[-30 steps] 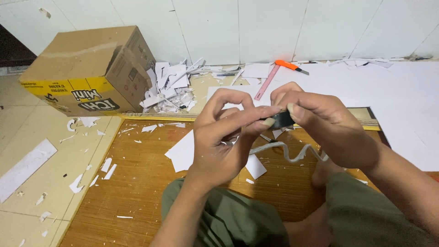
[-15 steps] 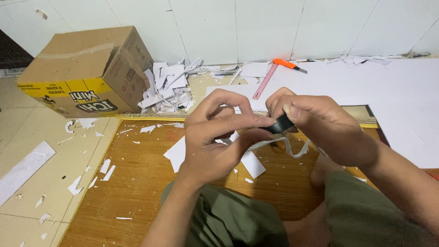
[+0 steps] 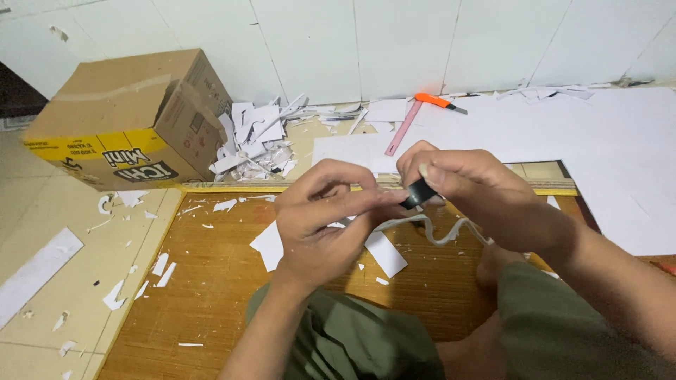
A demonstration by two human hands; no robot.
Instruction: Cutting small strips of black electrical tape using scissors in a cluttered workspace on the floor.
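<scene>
Hands have drifted slightly right and lower since half a second ago. Right hand (image 3: 479, 186) pinches a small black object (image 3: 420, 192); left hand (image 3: 324, 222) grips it from the other side, a white strip (image 3: 440, 232) hanging beneath. All held above the woven mat (image 3: 211, 281). Far left: cardboard box (image 3: 123, 119), paper scraps (image 3: 253, 137). Far right: orange cutter (image 3: 436, 101), pink ruler (image 3: 403, 128), white tiled wall (image 3: 394, 42).
</scene>
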